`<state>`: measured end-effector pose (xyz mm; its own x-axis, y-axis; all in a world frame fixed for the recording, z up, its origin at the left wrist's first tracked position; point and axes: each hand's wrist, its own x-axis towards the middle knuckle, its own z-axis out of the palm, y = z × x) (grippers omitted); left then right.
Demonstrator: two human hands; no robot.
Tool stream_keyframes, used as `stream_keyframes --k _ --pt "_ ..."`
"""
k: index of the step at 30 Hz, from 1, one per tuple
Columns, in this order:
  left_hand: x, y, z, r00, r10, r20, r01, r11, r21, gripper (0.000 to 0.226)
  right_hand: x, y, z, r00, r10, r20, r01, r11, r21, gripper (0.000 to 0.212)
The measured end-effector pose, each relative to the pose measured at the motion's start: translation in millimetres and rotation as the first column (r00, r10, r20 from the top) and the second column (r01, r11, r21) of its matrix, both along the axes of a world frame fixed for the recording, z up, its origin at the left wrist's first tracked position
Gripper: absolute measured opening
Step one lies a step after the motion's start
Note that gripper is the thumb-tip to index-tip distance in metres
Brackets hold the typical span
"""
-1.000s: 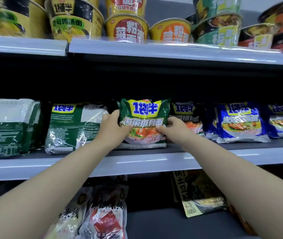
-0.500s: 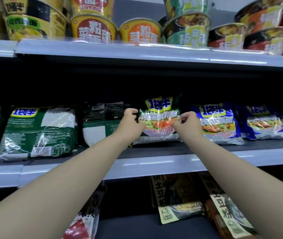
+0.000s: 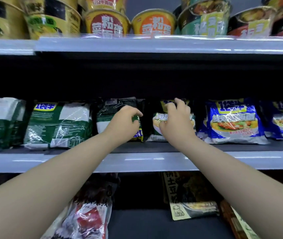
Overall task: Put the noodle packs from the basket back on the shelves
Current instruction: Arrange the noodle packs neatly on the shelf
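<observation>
Two packs (image 3: 154, 128): left hand (image 3: 125, 125) grips one, right hand (image 3: 177, 125) another

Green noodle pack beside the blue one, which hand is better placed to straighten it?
Right, probably. The right hand has its fingers curled over the top of the green noodle pack, while the left hand is at the neighbouring dark green pack.

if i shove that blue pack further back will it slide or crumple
The blue pack probably slides easily: its film is glossy, with glare streaks. It looks puffy and wrinkled, so likely light, with a wrapper that dents. It stands on its bottom edge on the shelf, so a high push may tip it.
</observation>
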<state>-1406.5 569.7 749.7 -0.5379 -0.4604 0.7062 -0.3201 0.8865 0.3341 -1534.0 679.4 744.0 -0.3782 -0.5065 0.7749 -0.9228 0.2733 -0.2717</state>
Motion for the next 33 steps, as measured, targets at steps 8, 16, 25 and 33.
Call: stream_keyframes --k 8,16,25,33 --pt "58 -35 -16 0.973 0.215 0.088 -0.232 0.875 0.425 0.058 47 -57 -1 0.762 0.246 0.598 -0.345 0.937 0.054 0.050" --pt "62 -48 -16 0.994 0.107 -0.001 -0.085 0.798 0.597 0.046 49 -64 -2 0.773 0.228 0.592 -0.339 0.937 0.082 0.057" --pt "73 -58 -13 0.930 -0.072 -0.361 0.209 0.910 0.357 0.073 21 -49 15 0.509 0.642 0.574 -0.467 0.765 -0.443 0.059" --pt "65 -61 -12 0.877 -0.045 -0.478 0.152 0.970 0.187 0.052 22 -54 6 0.802 0.482 0.353 -0.381 0.867 -0.320 0.036"
